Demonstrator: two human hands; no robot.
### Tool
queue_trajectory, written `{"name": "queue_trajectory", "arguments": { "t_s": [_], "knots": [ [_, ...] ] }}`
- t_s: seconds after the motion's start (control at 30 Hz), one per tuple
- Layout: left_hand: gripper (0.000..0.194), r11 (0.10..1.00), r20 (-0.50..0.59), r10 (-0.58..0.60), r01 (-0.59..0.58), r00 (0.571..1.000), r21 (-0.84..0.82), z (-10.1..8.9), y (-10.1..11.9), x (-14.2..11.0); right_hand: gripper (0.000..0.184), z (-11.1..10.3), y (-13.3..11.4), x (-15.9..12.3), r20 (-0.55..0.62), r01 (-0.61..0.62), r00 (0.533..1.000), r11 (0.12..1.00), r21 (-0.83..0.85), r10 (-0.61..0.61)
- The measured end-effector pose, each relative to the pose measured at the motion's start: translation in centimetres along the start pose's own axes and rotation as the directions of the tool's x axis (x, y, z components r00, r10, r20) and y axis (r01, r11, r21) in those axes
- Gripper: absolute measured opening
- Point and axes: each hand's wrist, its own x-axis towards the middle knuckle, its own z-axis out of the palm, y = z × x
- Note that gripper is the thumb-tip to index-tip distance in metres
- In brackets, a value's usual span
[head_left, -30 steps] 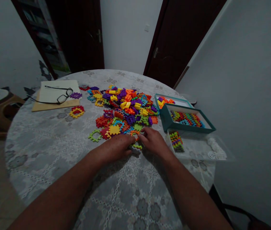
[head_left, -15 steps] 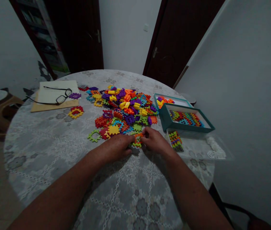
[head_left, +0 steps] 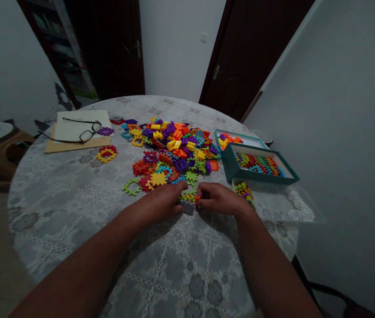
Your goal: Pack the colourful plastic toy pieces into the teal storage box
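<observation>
A small row of interlocking plastic building pieces (head_left: 188, 198), green and yellow with orange at its right end, lies between my hands at the near edge of a colourful pile. My left hand (head_left: 164, 199) grips its left end, thumb towards me and index finger over the far side. With fingers curled, my right hand (head_left: 219, 198) pinches the orange end. Its fingertips partly hide that piece. Just beyond them lies a green frame-shaped piece (head_left: 191, 187). A yellow square piece (head_left: 158, 179) and a green ring piece (head_left: 131, 187) rest beyond my left wrist.
The large pile (head_left: 177, 141) of mixed pieces covers the table's middle. To the right stand a teal box (head_left: 260, 176) with rows of pieces, its lid (head_left: 256, 142), and a clear plastic tray (head_left: 273, 214). Glasses (head_left: 86, 136) lie on papers (head_left: 74, 114) at the left.
The orange piece that stood up between my hands is now lower, at the right end of the row. My right hand has turned flatter and shifted slightly right and towards me.
</observation>
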Motion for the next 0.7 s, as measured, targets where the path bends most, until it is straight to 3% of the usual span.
{"name": "queue_trajectory", "arguments": {
  "t_s": [0.07,0.17,0.3,0.37,0.47,0.57,0.7],
  "knots": [
    [0.051,1.0,-0.009,0.014,-0.014,1.0,-0.008,0.1,-0.1,0.0,0.008,0.2,0.1,0.1,-0.002,0.02,1.0,1.0,-0.003,-0.02],
    [0.033,0.999,-0.001,0.052,-0.052,0.999,0.01,0.2,-0.4,0.2,0.008,0.3,0.0,0.0,0.034,0.044,0.998,0.999,0.006,-0.044],
    [0.019,0.994,0.023,0.108,-0.109,0.994,0.025,0.3,-0.6,0.3,0.017,0.3,-0.2,0.0,0.111,0.061,0.991,0.987,0.149,-0.078],
    [0.019,0.994,0.027,0.109,-0.11,0.994,0.028,0.2,-0.5,0.3,0.021,0.5,-0.1,0.3,-0.009,0.08,0.997,0.995,0.063,-0.08],
    [0.018,0.993,0.044,0.104,-0.106,0.994,0.046,-0.1,-0.2,0.2,0.025,1.0,0.2,1.0,-0.227,0.043,0.969,0.973,-0.225,-0.096],
    [0.016,0.993,0.052,0.102,-0.105,0.993,0.052,-0.3,0.2,0.1,0.02,1.5,0.4,1.5,-0.217,-0.003,0.973,0.931,-0.366,-0.082],
    [0.012,0.997,0.045,0.059,-0.062,0.997,0.051,-0.5,0.4,0.1,0.013,1.6,0.2,1.2,-0.19,-0.02,0.98,0.917,-0.398,-0.061]
  ]
}}
